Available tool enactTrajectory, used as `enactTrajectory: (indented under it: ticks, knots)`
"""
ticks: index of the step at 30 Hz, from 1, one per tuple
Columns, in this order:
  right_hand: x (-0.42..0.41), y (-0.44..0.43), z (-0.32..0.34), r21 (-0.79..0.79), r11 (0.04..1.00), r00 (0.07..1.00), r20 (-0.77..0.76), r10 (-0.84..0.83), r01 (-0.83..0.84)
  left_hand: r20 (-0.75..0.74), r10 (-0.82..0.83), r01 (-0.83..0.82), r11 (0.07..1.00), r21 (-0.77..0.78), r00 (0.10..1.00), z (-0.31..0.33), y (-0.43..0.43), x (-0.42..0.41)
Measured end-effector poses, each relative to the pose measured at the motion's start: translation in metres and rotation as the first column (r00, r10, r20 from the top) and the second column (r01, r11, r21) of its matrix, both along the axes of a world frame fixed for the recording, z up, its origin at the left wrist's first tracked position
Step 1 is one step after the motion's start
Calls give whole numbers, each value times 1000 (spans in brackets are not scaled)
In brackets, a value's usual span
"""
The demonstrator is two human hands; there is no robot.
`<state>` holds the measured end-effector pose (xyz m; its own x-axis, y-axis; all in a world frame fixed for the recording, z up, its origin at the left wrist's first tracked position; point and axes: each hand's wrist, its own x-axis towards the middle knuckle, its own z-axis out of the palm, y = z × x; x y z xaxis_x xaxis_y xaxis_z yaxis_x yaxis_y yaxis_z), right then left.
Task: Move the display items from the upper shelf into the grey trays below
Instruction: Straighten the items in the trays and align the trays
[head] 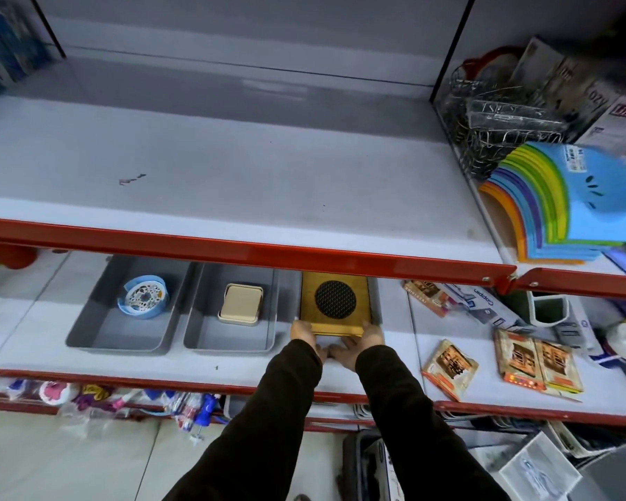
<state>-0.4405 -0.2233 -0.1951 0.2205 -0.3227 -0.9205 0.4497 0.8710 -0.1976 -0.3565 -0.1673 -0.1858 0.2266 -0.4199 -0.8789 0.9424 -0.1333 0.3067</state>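
Note:
A yellow-brown square board (335, 309) with a round black mesh centre lies over the right grey tray (375, 301), covering most of it. My left hand (303, 336) grips its front left corner and my right hand (362, 343) holds its front right corner. The middle grey tray (210, 338) holds a beige square item (240, 304). In the left grey tray (102, 334) sits a round blue patterned item (143, 297). The upper shelf (214, 182) above the trays is bare.
A red shelf lip (253, 247) overhangs the trays' back ends. Wire baskets (485, 121) and a fan of coloured plastic pieces (557, 200) stand at the upper right. Flat packets (449, 367) and boxes lie right of the trays. Packaged goods hang below the lower shelf.

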Motion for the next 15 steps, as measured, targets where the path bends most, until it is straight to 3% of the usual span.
enactTrajectory:
  ticks: [4, 7, 8, 10, 11, 13, 15]
  knots:
    - [-7, 2, -1, -103, 987, 992, -5, 128, -127, 35, -96, 96, 995, -10, 995, 2, 5, 1]
    - [-7, 7, 7, -226, 946, 969, -141, 203, -231, 171, -243, 240, 970, 36, 955, 7, 11, 3]
    - [-6, 9, 9, -284, 894, 921, -285, 267, -347, 249, -283, 282, 958, 41, 926, 12, 14, 4]
    - [-6, 16, 11, -334, 635, 651, -666, 365, -697, 480, -320, 316, 944, 90, 817, 16, 23, 11]
    - [-6, 21, 14, -310, 451, 484, -805, 343, -837, 630, -351, 330, 931, 157, 692, 18, 29, 18]
    - [-7, 33, 18, -226, 133, 257, -916, 308, -965, 818, -513, 343, 841, 419, 260, 21, 50, 33]
    - [-8, 42, 18, -95, -93, 58, -940, 337, -991, 702, -697, 254, 659, 708, -147, 15, 72, 47]
